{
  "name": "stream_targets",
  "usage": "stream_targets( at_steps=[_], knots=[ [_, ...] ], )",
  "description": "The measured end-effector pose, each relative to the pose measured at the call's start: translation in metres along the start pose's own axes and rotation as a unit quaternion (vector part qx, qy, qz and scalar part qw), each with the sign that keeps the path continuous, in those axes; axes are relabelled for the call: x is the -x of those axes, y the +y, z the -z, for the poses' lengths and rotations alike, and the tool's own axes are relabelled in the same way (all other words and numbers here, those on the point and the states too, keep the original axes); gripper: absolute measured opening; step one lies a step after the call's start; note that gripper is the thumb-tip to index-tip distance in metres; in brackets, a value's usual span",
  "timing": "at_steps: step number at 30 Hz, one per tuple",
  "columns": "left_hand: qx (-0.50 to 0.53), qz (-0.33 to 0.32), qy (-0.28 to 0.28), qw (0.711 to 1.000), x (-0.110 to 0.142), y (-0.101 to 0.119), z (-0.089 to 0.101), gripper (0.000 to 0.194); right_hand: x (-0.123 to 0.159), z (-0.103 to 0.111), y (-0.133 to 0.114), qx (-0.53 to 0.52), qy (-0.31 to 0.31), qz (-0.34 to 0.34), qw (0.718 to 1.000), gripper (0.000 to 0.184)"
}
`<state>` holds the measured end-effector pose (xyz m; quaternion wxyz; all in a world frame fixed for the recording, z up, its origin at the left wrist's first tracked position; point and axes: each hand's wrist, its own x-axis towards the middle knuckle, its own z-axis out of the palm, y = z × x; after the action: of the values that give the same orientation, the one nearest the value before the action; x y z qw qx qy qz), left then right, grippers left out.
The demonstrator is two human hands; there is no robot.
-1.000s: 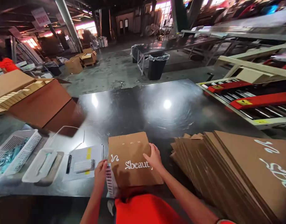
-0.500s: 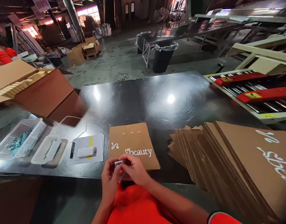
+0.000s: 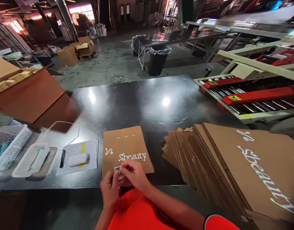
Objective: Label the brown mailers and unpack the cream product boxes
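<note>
Between my hands is a small strip of white barcode labels (image 3: 120, 179), held over the table's front edge. My left hand (image 3: 110, 188) pinches the strip from the left, thumb against its face. My right hand (image 3: 134, 175) has thumb and fingertips closed on the strip's upper right part. Just beyond the hands lies a flat brown cardboard box (image 3: 124, 140) with white "beauty" lettering; my right fingers overlap its near edge in view. To the right, a fanned stack of similar folded cardboard boxes (image 3: 223, 153) leans over the table edge.
On the left of the dark shiny table (image 3: 118, 105) are a basket with teal items (image 3: 19, 150), a smaller white tray (image 3: 22, 169), papers with a pen (image 3: 91, 159), and a large open carton (image 3: 34, 99). A roller conveyor (image 3: 247, 108) adjoins the right. A black bin (image 3: 157, 62) stands behind.
The view has turned slightly right, so the table items shift left. More of the barcode strip now shows between my fingers, and my hands stay together around it.
</note>
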<state>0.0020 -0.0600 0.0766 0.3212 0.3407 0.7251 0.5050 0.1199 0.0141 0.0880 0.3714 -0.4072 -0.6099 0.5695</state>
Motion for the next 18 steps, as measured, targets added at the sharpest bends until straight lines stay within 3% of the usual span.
stream_targets(
  at_steps=[3, 5, 9, 12, 18],
  knots=[
    [0.024, 0.053, -0.011, 0.998, -0.008, -0.013, -0.003, 0.061, -0.038, 0.036, 0.018, 0.088, 0.096, -0.015, 0.991, 0.021],
    [0.075, 0.113, -0.044, 0.99, -0.02, -0.027, -0.004, 0.057, -0.073, 0.07, 0.035, 0.182, 0.167, -0.067, 0.967, 0.018],
    [0.16, 0.218, -0.098, 0.958, -0.051, -0.061, -0.013, 0.061, -0.131, 0.12, 0.074, 0.249, 0.185, -0.15, 0.939, 0.018],
    [0.182, 0.262, -0.105, 0.942, -0.072, -0.085, -0.023, 0.062, -0.149, 0.129, 0.096, 0.275, 0.176, -0.18, 0.928, 0.017],
    [0.214, 0.329, -0.086, 0.916, -0.087, -0.107, -0.029, 0.031, -0.155, 0.125, 0.117, 0.319, 0.169, -0.201, 0.911, 0.018]
  ],
)
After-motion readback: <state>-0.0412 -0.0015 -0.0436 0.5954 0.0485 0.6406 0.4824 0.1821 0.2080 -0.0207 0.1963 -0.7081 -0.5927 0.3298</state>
